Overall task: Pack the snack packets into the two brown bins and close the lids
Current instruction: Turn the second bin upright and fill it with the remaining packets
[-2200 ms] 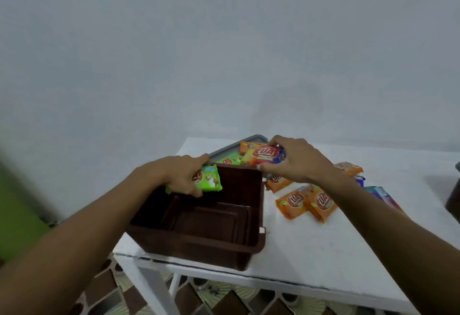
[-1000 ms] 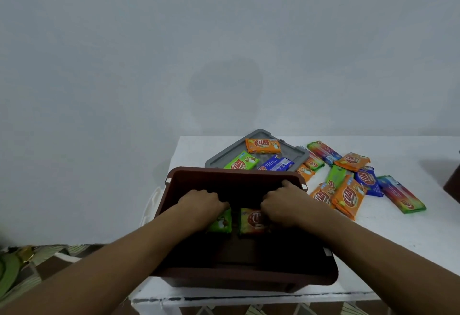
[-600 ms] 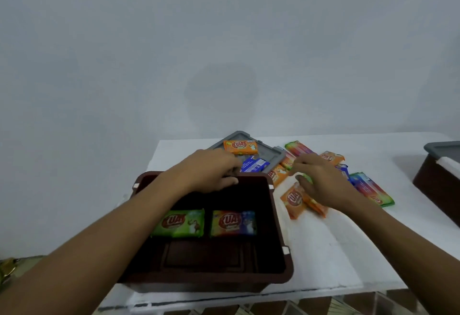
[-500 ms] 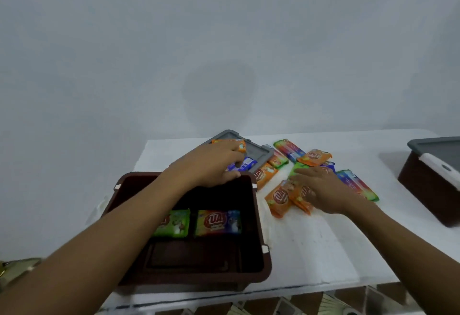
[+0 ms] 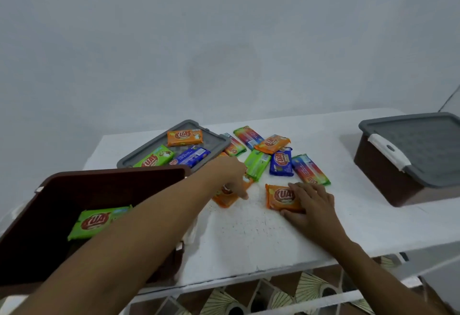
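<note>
An open brown bin (image 5: pixel 112 174) stands at the table's left front with a green packet (image 5: pixel 99 221) inside; my left forearm hides the rest of its floor. My left hand (image 5: pixel 230 172) reaches right past the bin, its fingers curled down onto an orange packet (image 5: pixel 225 199) on the table. My right hand (image 5: pixel 310 202) grips a second orange packet (image 5: pixel 280 196) by its right end, thumb below and fingers on top. Several loose packets (image 5: pixel 281 164) lie just behind both hands. The second brown bin (image 5: pixel 388 182) at the right has its grey lid (image 5: pixel 423 147) on.
The first bin's grey lid (image 5: pixel 215 141) lies flat behind it, carrying an orange (image 5: pixel 184 137), a green (image 5: pixel 154 157) and a blue packet (image 5: pixel 191 155). The white table (image 5: pixel 249 245) ends close in front of me, and a plain wall stands behind it.
The view has swung right. My left hand left the grey lid and came down on an orange packet beside the bin. My right hand has closed on another orange packet.
</note>
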A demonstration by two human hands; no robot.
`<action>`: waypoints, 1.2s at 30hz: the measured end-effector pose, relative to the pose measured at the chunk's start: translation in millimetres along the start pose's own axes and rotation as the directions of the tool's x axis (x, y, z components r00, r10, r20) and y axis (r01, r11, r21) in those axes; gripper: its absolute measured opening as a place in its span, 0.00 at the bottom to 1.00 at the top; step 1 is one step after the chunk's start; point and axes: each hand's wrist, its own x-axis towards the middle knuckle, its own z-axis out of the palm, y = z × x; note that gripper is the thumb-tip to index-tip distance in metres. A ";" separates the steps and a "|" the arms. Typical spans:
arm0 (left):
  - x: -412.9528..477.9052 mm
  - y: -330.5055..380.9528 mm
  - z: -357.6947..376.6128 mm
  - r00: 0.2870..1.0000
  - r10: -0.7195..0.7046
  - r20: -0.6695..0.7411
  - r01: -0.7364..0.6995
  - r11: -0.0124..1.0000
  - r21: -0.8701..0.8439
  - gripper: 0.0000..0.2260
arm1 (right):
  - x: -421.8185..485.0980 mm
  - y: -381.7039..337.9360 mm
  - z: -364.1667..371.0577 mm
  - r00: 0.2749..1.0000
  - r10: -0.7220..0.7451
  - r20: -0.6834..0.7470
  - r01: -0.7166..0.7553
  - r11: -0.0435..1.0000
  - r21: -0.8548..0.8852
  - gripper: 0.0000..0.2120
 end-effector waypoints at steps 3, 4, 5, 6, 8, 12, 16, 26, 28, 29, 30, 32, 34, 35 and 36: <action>6.2 7.2 7.0 0.999 -0.051 0.011 0.051 0.999 0.005 0.38 | 6.4 1.7 -6.3 0.997 0.027 0.074 -0.033 0.996 0.079 0.37; 7.6 8.6 8.0 0.998 -0.062 0.006 0.062 0.998 0.003 0.38 | 9.2 1.8 -8.8 0.994 0.028 0.102 -0.037 0.995 0.094 0.38; 8.1 8.7 8.6 0.997 -0.075 0.005 0.075 0.997 -0.017 0.39 | 12.1 1.9 -10.3 0.992 0.029 0.121 -0.042 0.993 0.110 0.39; 8.8 8.4 8.3 0.996 -0.092 0.010 0.092 0.994 -0.053 0.40 | 14.8 1.5 -12.2 0.992 0.028 0.123 -0.044 0.991 0.127 0.40; 7.8 5.7 5.8 0.994 -0.105 0.010 0.105 0.989 -0.107 0.46 | 18.6 0.7 -14.8 0.993 0.046 0.109 -0.062 0.987 0.150 0.41; -8.4 -11.6 -8.5 0.984 -0.023 -0.176 0.007 0.996 -0.088 0.37 | 30.1 -12.1 -23.6 0.974 0.210 0.088 -0.227 0.924 0.307 0.35; -42.6 -45.1 -27.1 0.964 -0.011 -0.266 -0.048 0.976 -0.214 0.37 | 39.9 -46.0 -42.4 0.957 0.239 0.161 -0.288 0.817 0.499 0.30; -170.9 -154.8 9.8 0.959 0.090 -0.270 -0.238 0.775 -0.585 0.10 | 60.5 -199.6 -90.2 0.943 0.064 0.327 -0.303 0.575 0.760 0.14; -188.1 -181.0 30.6 0.964 0.101 -0.247 -0.233 0.768 -0.596 0.09 | 61.8 -228.8 -97.6 0.952 -0.012 0.304 -0.240 0.583 0.776 0.10; -192.9 -192.5 40.9 0.967 0.115 -0.227 -0.230 0.779 -0.583 0.11 | 62.5 -241.2 -100.7 0.954 -0.053 0.295 -0.208 0.594 0.777 0.08; -198.0 -202.4 51.8 0.972 0.130 -0.196 -0.220 0.796 -0.564 0.12 | 63.6 -253.7 -102.1 0.954 -0.092 0.287 -0.170 0.622 0.764 0.07; -203.7 -212.8 71.1 0.982 0.163 -0.095 -0.188 0.823 -0.537 0.11 | 65.2 -277.0 -103.1 0.935 -0.183 0.302 -0.078 0.727 0.682 0.06; -203.7 -213.4 89.1 0.979 0.200 0.034 -0.157 0.853 -0.498 0.07 | 64.7 -299.0 -97.6 0.849 -0.313 0.425 0.089 0.879 0.469 0.06; -202.5 -213.5 98.7 0.973 0.207 0.098 -0.142 0.880 -0.453 0.06 | 63.6 -310.2 -89.6 0.771 -0.357 0.527 0.202 0.922 0.330 0.07; -200.9 -213.8 107.1 0.966 0.206 0.157 -0.131 0.910 -0.394 0.07 | 62.2 -320.0 -79.1 0.691 -0.368 0.622 0.311 0.928 0.203 0.08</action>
